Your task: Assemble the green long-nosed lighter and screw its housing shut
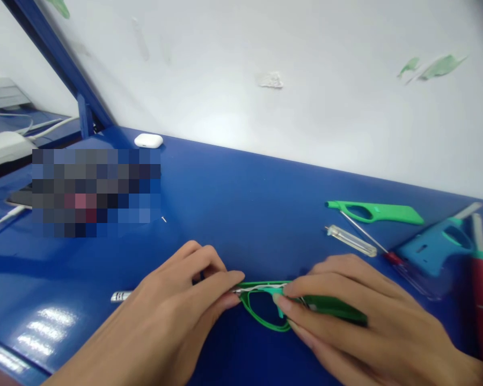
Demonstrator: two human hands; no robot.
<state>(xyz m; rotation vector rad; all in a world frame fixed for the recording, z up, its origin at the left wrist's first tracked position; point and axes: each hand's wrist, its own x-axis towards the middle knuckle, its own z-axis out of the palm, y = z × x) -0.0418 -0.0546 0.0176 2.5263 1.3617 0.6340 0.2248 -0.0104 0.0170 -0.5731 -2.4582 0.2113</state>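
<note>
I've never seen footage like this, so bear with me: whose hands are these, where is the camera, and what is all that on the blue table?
No machine here: a person wears a camera on the head, looking down at their own hands. The left hand and right hand together pinch a green plastic loop-handled piece on the blue table. Farther right lie a matching green piece, a clear-handled screwdriver and a blue glue gun. A white earbud case sits at the back.

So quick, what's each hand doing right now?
Left hand: closed, pinching a thin metal tool against the green plastic frame.
Right hand: closed, holding the green plastic frame.
</note>
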